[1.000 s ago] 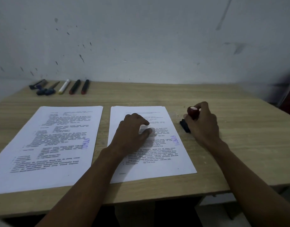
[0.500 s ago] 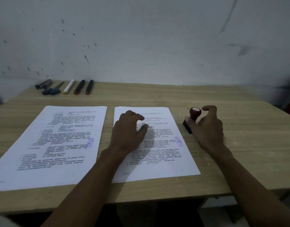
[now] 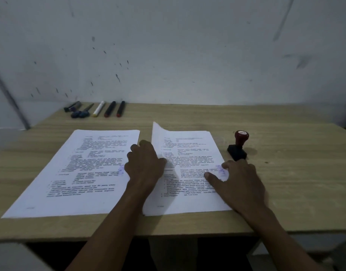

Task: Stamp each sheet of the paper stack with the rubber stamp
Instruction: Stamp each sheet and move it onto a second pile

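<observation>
1. Behind the wooden worktop stands a pale, marked wall; some markers lie in a row at the far left edge, well apart from the work
2. Two groups of paper lie side by side: the stamped pile on the left, with a purple mark near its right edge, and the paper stack on the right, whose top sheet also carries a purple mark near its right edge
3. The left hand is at the left edge of the paper stack, its fingers curled round the edge of the top sheet; this edge is raised and its far left corner stands up from the stack
4. The right hand lies with relaxed, spread fingers flat on the right part of the stack and grasps nothing; I judge it holds the lower sheets in place
5. The rubber stamp stands upright and free on the worktop, just beside the right edge of the stack and just beyond the right fingertips, so the right hand is clearly the nearer one
6. The sheet's long axis runs away from the person, and its destination lies to the left of the lifting fingers, so the coming move is probably a turn leftward
</observation>
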The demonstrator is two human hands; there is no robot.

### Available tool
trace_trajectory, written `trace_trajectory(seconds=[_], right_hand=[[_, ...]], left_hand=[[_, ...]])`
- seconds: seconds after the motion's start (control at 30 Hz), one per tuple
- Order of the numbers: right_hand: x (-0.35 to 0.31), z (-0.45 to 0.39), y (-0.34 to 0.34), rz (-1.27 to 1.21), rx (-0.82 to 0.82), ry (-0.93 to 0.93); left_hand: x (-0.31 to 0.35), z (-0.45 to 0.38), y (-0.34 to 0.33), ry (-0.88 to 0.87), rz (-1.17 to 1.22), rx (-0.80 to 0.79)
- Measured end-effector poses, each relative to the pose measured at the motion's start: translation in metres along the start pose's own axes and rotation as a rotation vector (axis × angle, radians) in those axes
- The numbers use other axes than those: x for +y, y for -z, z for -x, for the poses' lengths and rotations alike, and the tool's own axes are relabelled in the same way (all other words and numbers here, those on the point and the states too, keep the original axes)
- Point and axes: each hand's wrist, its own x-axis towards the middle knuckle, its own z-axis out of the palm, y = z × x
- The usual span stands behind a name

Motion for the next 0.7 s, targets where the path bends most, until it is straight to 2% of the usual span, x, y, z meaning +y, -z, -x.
trace_trajectory(seconds=[0.2,0.7], right_hand=[[0.001,0.001,-0.001,-0.044,0.022,0.001],[0.002,0.0,0.001,-0.121,0.021,-0.01]], left_hand=[[0.005,-0.003,0.013,0.101,0.306,0.098],[-0.005,0.0,0.019,0.09,0.385,0.224]])
